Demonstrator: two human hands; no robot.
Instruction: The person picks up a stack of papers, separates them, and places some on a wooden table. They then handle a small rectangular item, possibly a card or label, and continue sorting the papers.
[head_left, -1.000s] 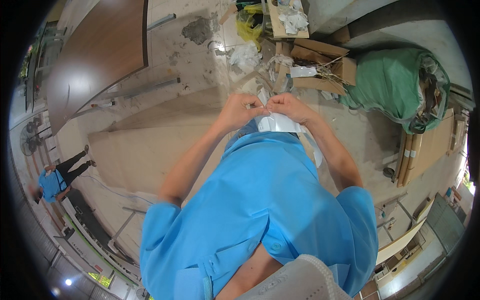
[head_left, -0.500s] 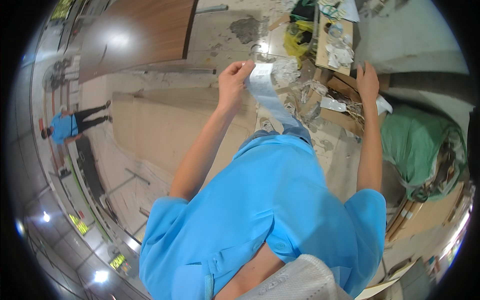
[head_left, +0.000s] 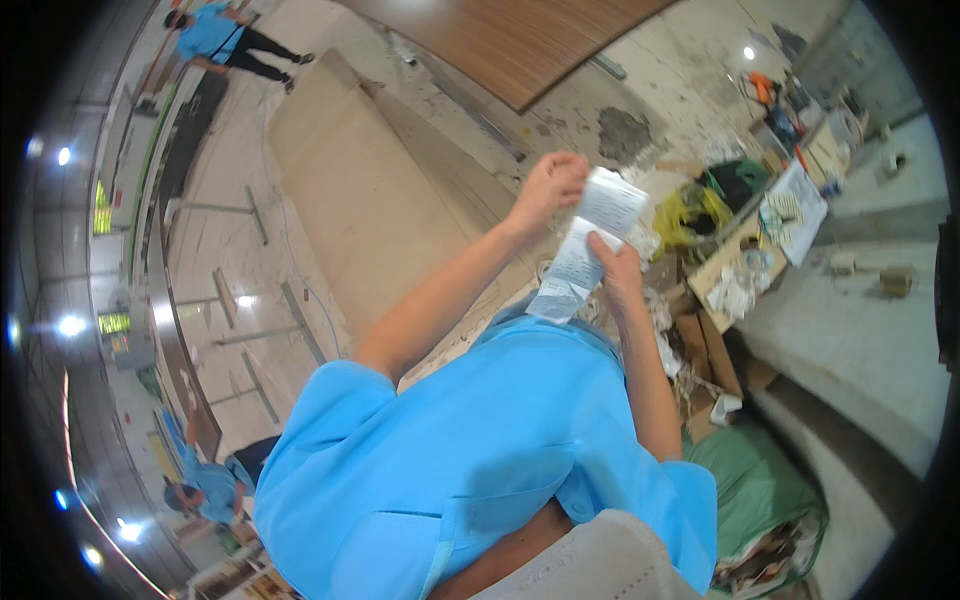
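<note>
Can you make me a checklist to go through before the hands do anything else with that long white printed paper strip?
1. Right hand has hold of the long white printed paper strip: ok, the thumb lies across it.
2. Left hand grips it too: cannot tell, the fingers are beside its upper end.
3. Strip lies flat: not ok, it bends partway along.
4. Lower end is off the light blue cloth shirt: cannot tell, they meet in this view.
5. Standing person in blue shirt and black trousers is away from the hands: ok.
</note>
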